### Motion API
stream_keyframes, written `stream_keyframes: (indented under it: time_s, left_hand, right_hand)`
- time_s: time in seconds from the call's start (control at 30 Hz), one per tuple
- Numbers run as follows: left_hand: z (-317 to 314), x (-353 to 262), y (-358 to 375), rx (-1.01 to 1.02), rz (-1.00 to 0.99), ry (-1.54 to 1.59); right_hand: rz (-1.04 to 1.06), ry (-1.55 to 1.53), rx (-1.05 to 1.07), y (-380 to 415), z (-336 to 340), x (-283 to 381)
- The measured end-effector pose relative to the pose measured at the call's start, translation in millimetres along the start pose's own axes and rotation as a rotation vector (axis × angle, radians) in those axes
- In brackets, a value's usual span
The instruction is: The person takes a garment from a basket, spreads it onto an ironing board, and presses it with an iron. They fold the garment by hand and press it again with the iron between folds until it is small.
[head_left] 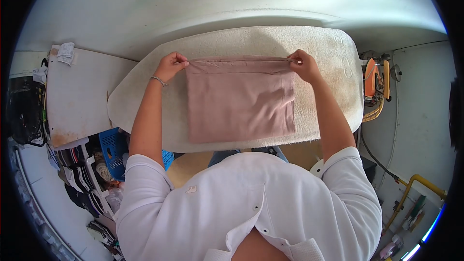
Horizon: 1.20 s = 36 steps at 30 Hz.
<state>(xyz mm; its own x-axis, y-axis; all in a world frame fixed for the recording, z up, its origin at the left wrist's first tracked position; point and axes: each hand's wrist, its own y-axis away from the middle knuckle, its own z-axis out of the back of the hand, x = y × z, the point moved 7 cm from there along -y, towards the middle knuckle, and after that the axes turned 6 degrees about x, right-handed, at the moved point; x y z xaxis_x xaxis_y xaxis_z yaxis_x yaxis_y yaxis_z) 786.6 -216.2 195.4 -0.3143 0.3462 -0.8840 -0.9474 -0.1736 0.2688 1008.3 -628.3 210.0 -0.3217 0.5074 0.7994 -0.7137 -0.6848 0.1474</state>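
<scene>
A folded dusty-pink garment lies flat on a padded cream ironing board. My left hand pinches the garment's far left corner. My right hand pinches its far right corner. Both hands hold the far edge stretched straight between them. A thin bracelet sits on my left wrist.
An orange iron rests on a stand at the board's right end. A white side table with crumpled paper stands to the left. A blue basket and a rack of clothes are below left. A yellow pipe runs at lower right.
</scene>
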Motion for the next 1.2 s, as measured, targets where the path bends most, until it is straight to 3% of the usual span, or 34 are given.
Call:
stream_keyframes:
  time_s: [0.07,0.13,0.2,0.27,0.47,0.53,0.6,0.73,0.9,1.07,1.13,1.2]
  left_hand:
    - [8,-19,17,-0.022,0.053,0.284]
    - [18,-47,42,-0.059,0.01,0.208]
    - [31,-81,74,-0.094,-0.041,0.13]
    - [49,-127,110,-0.11,-0.309,0.043]
    - [82,-212,152,-0.2,-0.586,0.013]
    - [87,-234,157,-0.273,-0.581,-0.015]
    - [90,-249,164,-0.343,-0.561,-0.039]
    - [90,-281,172,-0.363,-0.678,-0.003]
    - [78,-280,193,-0.332,-0.716,0.022]
    - [50,-259,240,-0.283,-0.576,0.05]
    - [41,-241,255,-0.237,-0.496,0.064]
    - [33,-226,251,-0.184,-0.414,0.077]
  right_hand:
    - [-0.036,-0.144,0.05,8,8,-2]
    - [0.048,-0.504,0.093,26,24,23]
    - [0.072,-0.449,0.07,55,50,63]
    - [0.261,-0.564,0.055,84,78,104]
    - [0.514,-0.465,-0.045,116,133,185]
    - [0.539,-0.591,-0.073,121,146,198]
    - [0.475,-0.341,-0.125,121,150,216]
    - [0.521,-0.402,-0.233,131,172,232]
    - [0.491,-0.389,-0.306,166,169,229]
    - [0.418,-0.341,-0.314,232,146,215]
    - [0.501,-0.309,-0.212,247,137,213]
    - [0.447,-0.328,-0.152,242,129,200]
